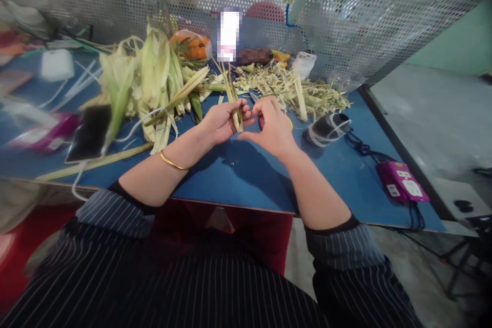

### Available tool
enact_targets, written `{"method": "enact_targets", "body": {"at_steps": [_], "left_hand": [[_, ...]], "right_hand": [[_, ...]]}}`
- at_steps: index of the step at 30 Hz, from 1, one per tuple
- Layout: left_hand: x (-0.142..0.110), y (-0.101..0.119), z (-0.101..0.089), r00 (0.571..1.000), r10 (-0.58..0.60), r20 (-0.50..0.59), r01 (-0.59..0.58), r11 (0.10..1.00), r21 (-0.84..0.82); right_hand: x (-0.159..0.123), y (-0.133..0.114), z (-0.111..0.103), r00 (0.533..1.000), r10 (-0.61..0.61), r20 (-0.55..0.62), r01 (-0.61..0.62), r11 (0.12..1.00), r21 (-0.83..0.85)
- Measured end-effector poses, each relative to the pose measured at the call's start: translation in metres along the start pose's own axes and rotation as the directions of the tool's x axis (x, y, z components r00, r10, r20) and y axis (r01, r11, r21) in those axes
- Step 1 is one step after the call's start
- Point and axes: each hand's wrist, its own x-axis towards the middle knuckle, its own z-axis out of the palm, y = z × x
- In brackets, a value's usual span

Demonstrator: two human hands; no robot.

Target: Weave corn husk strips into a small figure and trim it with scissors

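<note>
My left hand [223, 122] is closed around a bundle of pale green palm leaf strips [232, 97] that stand up and lean away from me. My right hand [273, 128] is beside it, fingers curled, pinching at the strips' lower end. Something red and yellow [261, 122], perhaps scissors, lies under the right hand. Both hands hover over the blue table [238, 174]. A gold bangle [172, 163] circles my left wrist.
A heap of green and yellow leaves [154, 77] lies at left, leaf trimmings [295, 89] at back right. A dark phone [90, 133] lies at left, a roll of tape [330, 127] at right, a magenta device [402, 179] with cable near the table's right edge. Perforated metal screen [346, 5] behind.
</note>
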Motion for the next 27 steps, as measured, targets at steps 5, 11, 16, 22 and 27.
{"method": "enact_targets", "body": {"at_steps": [5, 11, 16, 22, 27], "left_hand": [[0.0011, -0.0004, -0.0012, 1.0, -0.019, 0.023, 0.02, 1.0, -0.009], [0.0023, -0.0021, -0.0029, 0.996, -0.006, 0.088, 0.007, 1.0, -0.009], [-0.0031, -0.001, 0.0039, 0.998, -0.055, 0.006, 0.055, 0.998, 0.017], [-0.0039, -0.0007, 0.0045, 0.998, -0.066, 0.009, 0.066, 0.997, 0.033], [-0.0001, -0.0023, -0.0005, 0.998, -0.048, 0.029, 0.047, 0.997, 0.057]], "right_hand": [[-0.0009, 0.0024, 0.0024, 0.999, -0.03, 0.027, 0.032, 0.997, -0.064], [-0.0011, -0.0021, 0.0007, 0.998, -0.031, 0.049, 0.035, 0.996, -0.087], [-0.0023, -0.0027, 0.0035, 0.999, -0.02, 0.03, 0.023, 0.995, -0.102], [-0.0027, -0.002, 0.0054, 1.0, -0.025, 0.017, 0.026, 0.994, -0.107], [-0.0031, -0.0025, 0.0063, 1.0, -0.031, -0.003, 0.031, 0.993, -0.117]]}}
